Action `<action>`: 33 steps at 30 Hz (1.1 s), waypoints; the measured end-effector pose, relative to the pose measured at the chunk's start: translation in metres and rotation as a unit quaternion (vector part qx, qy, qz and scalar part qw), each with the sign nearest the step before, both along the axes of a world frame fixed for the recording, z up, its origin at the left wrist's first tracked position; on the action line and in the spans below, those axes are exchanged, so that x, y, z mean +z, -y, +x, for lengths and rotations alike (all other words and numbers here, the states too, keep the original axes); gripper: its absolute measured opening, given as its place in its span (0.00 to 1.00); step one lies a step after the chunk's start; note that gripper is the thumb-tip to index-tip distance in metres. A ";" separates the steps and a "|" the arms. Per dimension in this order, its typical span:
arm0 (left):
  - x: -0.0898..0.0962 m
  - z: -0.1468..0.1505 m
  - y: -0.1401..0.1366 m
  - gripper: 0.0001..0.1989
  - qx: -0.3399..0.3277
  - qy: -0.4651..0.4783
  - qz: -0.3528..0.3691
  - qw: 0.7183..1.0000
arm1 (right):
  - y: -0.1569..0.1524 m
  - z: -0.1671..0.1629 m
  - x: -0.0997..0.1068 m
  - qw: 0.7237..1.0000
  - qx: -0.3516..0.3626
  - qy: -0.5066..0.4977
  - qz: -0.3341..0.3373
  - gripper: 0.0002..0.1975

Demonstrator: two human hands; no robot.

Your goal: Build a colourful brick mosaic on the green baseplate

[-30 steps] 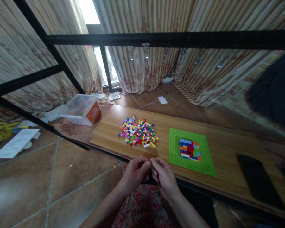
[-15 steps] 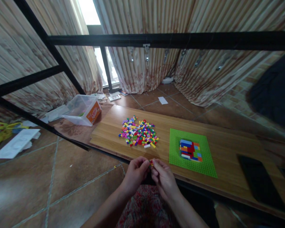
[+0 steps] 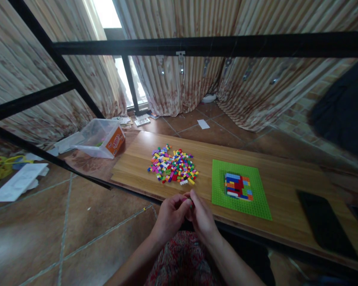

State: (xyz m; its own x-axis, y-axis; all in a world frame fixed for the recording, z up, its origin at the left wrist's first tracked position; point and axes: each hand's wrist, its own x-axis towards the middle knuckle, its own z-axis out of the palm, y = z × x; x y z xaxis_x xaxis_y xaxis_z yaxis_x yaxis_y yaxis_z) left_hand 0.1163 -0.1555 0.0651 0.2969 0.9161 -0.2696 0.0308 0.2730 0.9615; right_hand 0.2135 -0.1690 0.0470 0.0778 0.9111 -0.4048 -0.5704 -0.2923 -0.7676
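My left hand and my right hand meet at the near edge of the wooden board, fingertips pinched together on a small brick piece that shows red and green. Just beyond them lies a pile of small coloured bricks. To the right of it a green baseplate carries a flat patch of joined bricks in red, blue, white and orange.
A clear plastic box with an orange label stands at the board's left end. A dark flat object lies at the right. A black metal frame crosses overhead. Papers lie on the tiled floor at the left, curtains behind.
Both hands stay pinched together on the small piece at the board's edge, their fingers shifting slightly around it. The view has tilted a little.
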 end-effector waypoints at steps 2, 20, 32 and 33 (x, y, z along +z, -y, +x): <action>0.000 0.000 0.002 0.17 -0.001 -0.025 0.012 1.000 | 0.000 -0.004 -0.003 1.000 -0.023 0.020 -0.006 0.23; -0.010 0.005 0.009 0.16 0.057 -0.157 0.085 0.982 | 0.010 -0.016 -0.013 0.995 -0.095 -0.002 -0.017 0.17; -0.013 0.004 -0.011 0.15 0.073 -0.102 0.102 0.987 | -0.020 0.005 -0.010 0.985 -0.087 -0.116 -0.095 0.08; -0.013 0.003 -0.020 0.15 0.082 -0.100 0.108 0.986 | -0.030 0.009 -0.006 0.990 -0.070 -0.096 -0.075 0.08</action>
State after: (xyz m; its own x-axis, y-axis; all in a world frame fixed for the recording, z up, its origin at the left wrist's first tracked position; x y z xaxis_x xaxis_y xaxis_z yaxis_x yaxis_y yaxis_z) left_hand 0.1192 -0.1359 0.0519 0.1016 0.9897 -0.1007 0.1978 0.0791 0.9771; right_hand 0.2222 -0.1395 0.0407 0.1079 0.8250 -0.5547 -0.7446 -0.3026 -0.5950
